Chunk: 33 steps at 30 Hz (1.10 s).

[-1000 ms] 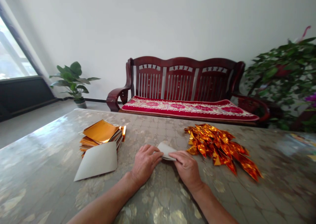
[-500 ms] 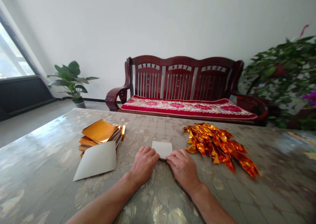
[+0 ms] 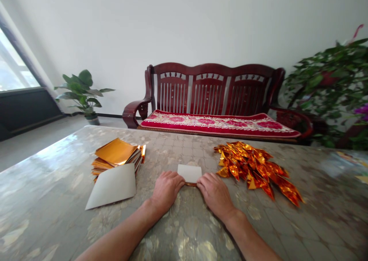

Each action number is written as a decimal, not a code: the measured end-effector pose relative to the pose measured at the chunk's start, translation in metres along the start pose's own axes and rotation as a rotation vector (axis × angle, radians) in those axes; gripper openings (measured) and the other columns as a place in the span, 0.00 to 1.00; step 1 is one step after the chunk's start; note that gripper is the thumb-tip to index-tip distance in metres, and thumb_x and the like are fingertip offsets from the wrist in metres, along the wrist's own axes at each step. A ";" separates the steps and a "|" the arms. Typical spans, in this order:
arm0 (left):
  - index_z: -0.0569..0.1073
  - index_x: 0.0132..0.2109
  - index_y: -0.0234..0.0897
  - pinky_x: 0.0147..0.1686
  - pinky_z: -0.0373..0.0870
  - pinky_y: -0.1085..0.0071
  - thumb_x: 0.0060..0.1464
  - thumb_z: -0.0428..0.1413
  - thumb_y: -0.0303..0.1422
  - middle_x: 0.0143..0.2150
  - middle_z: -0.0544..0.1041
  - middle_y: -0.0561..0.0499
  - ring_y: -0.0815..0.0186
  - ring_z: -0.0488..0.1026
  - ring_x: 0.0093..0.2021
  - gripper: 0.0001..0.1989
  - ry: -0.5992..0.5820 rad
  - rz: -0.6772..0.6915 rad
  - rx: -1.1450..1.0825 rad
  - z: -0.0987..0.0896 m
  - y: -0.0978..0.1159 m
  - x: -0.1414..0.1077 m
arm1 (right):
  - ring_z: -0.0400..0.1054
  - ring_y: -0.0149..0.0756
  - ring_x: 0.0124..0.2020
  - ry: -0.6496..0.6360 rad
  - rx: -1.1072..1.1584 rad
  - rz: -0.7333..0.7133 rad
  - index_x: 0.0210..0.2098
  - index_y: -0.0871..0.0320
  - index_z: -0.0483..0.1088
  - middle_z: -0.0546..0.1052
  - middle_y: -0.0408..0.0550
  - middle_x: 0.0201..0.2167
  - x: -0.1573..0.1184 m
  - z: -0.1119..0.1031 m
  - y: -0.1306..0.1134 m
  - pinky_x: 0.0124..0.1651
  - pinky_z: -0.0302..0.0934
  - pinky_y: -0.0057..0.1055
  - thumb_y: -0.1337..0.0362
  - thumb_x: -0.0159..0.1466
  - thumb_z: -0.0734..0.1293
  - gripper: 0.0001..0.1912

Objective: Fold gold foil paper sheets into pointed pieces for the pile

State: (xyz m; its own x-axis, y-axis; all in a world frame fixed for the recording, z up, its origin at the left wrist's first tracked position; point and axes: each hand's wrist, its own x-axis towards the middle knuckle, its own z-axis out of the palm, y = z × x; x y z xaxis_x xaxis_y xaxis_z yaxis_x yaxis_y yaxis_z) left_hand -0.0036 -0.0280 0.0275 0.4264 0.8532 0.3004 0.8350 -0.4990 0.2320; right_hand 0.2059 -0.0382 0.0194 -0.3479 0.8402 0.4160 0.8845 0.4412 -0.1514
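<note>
A sheet of foil paper lies white side up on the table between my two hands. Its near edge is turned up into a narrow orange-gold strip. My left hand grips the left end of that edge, fingers closed. At the right end, my right hand pinches the same edge. To the left is a stack of gold foil sheets, with one white-side-up sheet leaning over its front. On the right lies a pile of folded orange-gold foil pieces.
The table has a glossy patterned cover. A clear plastic bag lies at its right edge. Behind stands a dark red wooden bench with a red floral cushion. Potted plants flank it.
The near edge of the sheet now shows a narrow orange-gold strip where it was white before. My right hand has shifted slightly to the right along that edge.
</note>
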 end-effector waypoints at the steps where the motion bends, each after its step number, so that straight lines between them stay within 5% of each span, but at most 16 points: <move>1: 0.77 0.36 0.41 0.40 0.60 0.68 0.65 0.50 0.36 0.35 0.77 0.51 0.63 0.72 0.39 0.13 0.005 -0.027 -0.008 -0.001 0.000 0.000 | 0.65 0.37 0.38 -0.006 0.005 0.005 0.33 0.55 0.72 0.74 0.45 0.33 0.000 0.000 0.001 0.40 0.55 0.32 0.64 0.68 0.65 0.07; 17: 0.76 0.31 0.39 0.35 0.57 0.71 0.59 0.55 0.41 0.33 0.78 0.52 0.64 0.72 0.37 0.13 -0.091 -0.330 -0.064 -0.004 -0.008 0.011 | 0.68 0.37 0.37 -0.094 0.054 0.172 0.33 0.54 0.71 0.78 0.43 0.34 0.008 0.001 0.000 0.38 0.50 0.31 0.63 0.67 0.64 0.06; 33: 0.75 0.32 0.40 0.37 0.58 0.68 0.60 0.53 0.43 0.35 0.77 0.50 0.60 0.72 0.39 0.14 -0.118 -0.298 0.059 -0.004 -0.007 0.014 | 0.68 0.37 0.39 -0.132 0.029 0.190 0.35 0.53 0.71 0.78 0.42 0.35 0.011 -0.001 -0.002 0.40 0.50 0.31 0.62 0.67 0.63 0.06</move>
State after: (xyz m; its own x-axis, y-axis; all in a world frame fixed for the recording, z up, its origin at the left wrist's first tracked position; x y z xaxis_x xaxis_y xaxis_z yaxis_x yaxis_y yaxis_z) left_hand -0.0050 -0.0134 0.0341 0.1945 0.9739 0.1167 0.9464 -0.2176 0.2389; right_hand 0.2003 -0.0302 0.0251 -0.2151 0.9422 0.2567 0.9294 0.2783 -0.2424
